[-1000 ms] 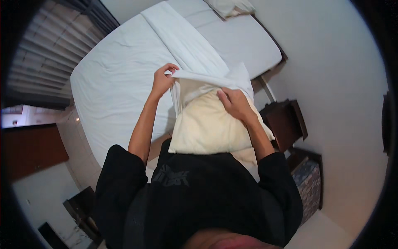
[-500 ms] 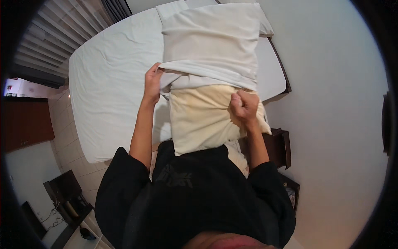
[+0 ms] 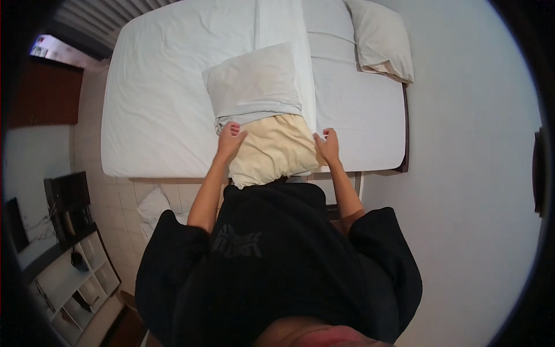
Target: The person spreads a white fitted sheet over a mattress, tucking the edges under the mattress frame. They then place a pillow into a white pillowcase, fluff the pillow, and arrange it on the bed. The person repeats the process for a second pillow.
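A yellowish pillow (image 3: 274, 147) lies at the bed's near edge, its near end against my black shirt. A pale grey-white pillowcase (image 3: 251, 81) covers its far part, with the hem bunched across the middle. My left hand (image 3: 231, 140) is at the pillow's left edge, just below the bunched hem. Its fingers are loosely curled, with the thumb apart from them. By the right edge is my right hand (image 3: 328, 147), fingers half bent and thumb spread toward the pillow. No cloth shows gripped in either hand.
The bed (image 3: 167, 104) has white sheets. Another pale pillow (image 3: 381, 40) lies at its far right, by the wall (image 3: 462, 144). White cloth (image 3: 153, 205) lies on the tiled floor at left. A shelf unit (image 3: 81, 289) stands lower left.
My right hand has let go of the pinched yellowish pillow and opened beside it. My left hand has released the pillowcase hem. The pillow has come down onto the bed, and my view has shifted.
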Demonstrator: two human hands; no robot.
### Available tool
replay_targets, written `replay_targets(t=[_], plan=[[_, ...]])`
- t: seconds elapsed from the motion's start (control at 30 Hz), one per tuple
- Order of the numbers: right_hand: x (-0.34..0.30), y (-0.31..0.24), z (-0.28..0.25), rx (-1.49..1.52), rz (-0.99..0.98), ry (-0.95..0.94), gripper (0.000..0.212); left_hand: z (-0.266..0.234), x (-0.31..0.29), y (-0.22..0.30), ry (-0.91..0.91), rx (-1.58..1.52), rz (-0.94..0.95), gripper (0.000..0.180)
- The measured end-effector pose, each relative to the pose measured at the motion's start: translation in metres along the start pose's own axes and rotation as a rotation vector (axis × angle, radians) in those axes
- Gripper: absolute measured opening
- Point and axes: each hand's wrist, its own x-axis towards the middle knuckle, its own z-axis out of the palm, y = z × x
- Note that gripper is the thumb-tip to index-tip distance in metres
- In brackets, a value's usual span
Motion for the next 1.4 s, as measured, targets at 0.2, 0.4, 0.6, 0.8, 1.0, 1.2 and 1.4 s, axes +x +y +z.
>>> replay_targets(t=[0.2, 0.4, 0.6, 0.8, 1.0, 1.2, 1.4], plan=[[0.060, -0.068, 0.054, 0.127, -0.311, 0.043, 0.050, 0.050, -0.009, 0.043, 0.449, 0.482, 0.107, 0.083], [0.092, -0.106, 0.031, 0.014, -0.649, -0.164, 0.032, -0.013, 0.024, -0.040, 0.307, 0.344, -0.186, 0.036], [0.053, -0.065, -0.015, 0.046, -0.606, -0.153, 0.028, -0.021, -0.023, -0.032, 0.418, 0.324, 0.186, 0.017], [0.024, -0.089, -0.012, 0.003, -0.867, -0.439, 0.032, -0.022, 0.026, -0.037, 0.261, 0.405, 0.306, 0.032], [0.020, -0.020, -0.022, -0.179, -0.487, -0.345, 0.029, -0.005, -0.028, -0.060, 0.279, 0.372, 0.358, 0.031], [-0.023, 0.066, 0.054, 0.115, -0.050, -0.382, 0.010, 0.041, -0.068, -0.069, 0.550, 0.220, -0.009, 0.029], [0.049, -0.004, 0.009, 0.131, -0.110, -0.332, 0.010, 0.013, -0.041, -0.051, 0.617, 0.147, 0.030, 0.030]])
